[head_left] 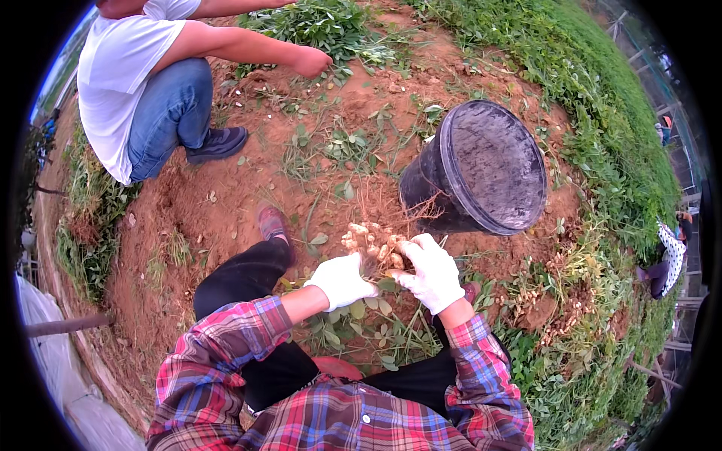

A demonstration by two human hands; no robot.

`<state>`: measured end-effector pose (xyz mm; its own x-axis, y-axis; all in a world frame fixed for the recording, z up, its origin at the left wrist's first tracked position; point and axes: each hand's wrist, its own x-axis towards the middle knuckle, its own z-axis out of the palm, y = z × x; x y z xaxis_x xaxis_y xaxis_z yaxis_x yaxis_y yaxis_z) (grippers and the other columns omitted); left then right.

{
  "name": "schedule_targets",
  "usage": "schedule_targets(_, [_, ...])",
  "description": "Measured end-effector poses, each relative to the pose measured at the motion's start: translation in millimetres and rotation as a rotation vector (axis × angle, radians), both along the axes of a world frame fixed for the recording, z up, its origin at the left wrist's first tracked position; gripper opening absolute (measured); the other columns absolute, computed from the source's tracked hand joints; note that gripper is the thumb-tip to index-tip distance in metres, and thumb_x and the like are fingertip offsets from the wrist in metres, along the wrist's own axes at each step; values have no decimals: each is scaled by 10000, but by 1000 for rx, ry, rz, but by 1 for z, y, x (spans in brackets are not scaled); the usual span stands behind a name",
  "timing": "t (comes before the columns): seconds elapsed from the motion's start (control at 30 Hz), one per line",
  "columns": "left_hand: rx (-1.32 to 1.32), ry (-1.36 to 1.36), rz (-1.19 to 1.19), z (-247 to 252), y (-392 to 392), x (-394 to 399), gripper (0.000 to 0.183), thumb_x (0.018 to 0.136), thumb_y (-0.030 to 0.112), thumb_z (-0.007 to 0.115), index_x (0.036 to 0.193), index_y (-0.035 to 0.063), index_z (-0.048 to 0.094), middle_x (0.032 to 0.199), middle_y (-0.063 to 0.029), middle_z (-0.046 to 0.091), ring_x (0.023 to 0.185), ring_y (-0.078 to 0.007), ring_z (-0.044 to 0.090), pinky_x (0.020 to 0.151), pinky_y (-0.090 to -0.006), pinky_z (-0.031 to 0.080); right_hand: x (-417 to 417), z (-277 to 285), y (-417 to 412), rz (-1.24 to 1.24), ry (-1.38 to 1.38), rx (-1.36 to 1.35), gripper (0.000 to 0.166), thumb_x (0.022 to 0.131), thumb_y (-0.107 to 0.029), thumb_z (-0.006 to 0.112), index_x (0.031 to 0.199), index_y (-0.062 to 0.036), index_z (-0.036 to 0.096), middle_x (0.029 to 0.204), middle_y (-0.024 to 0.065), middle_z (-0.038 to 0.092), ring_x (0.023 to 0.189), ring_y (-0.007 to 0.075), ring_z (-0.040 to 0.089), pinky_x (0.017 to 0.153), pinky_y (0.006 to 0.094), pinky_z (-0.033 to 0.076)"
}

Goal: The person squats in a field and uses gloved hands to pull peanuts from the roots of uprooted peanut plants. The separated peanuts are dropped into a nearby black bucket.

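In front of my body, a cluster of peanuts in their shells [369, 242] hangs on an uprooted peanut plant, its thin brown roots [424, 209] pointing away from me. My left hand [342, 282], in a white glove, grips the stems just below the pods. My right hand [430, 272], gloved likewise, has its thumb and fingers around pods at the cluster's right side; whether a pod is pinched is partly hidden. Leafy stems [361, 327] trail from the plant toward my lap. Just beyond my right hand stands a black plastic bucket [420, 183], its mouth tilted in view.
A person in a white T-shirt [121, 73] squats at upper left, one hand by a heap of green plants [321, 25]. Pulled peanut plants with pods [555, 310] lie at my right. A growing crop [598, 96] borders the reddish soil [265, 186]. Farther right another person [671, 256] bends.
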<state>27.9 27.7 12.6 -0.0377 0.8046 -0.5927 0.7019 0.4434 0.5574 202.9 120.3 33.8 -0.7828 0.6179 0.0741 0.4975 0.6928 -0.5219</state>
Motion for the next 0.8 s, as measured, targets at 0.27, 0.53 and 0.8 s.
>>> schedule_targets(0.27, [-11,-41,11,4,4,0,748,625,527,678,989,-99,495,944,-288,590,902,-387,587,805,-402,451,6,-27,-5,-316,438,-677,256,798,-124,658,1005,-18,551,856,23,538,733,97,530,641,242,444])
schedule_targets(0.53, [0,-35,61,6,8,3,710,663,494,648,1018,-103,500,976,-288,587,939,-385,579,821,-397,445,1,-34,-11,-552,799,-1088,190,870,-115,603,1028,-31,538,856,2,566,677,49,515,610,187,427])
schedule_targets(0.8, [-3,-52,-6,4,5,7,712,641,510,665,969,-100,499,892,-276,598,860,-379,596,778,-402,455,4,-34,15,-773,1097,-969,170,923,-203,524,982,-49,483,852,110,611,512,105,513,488,224,428])
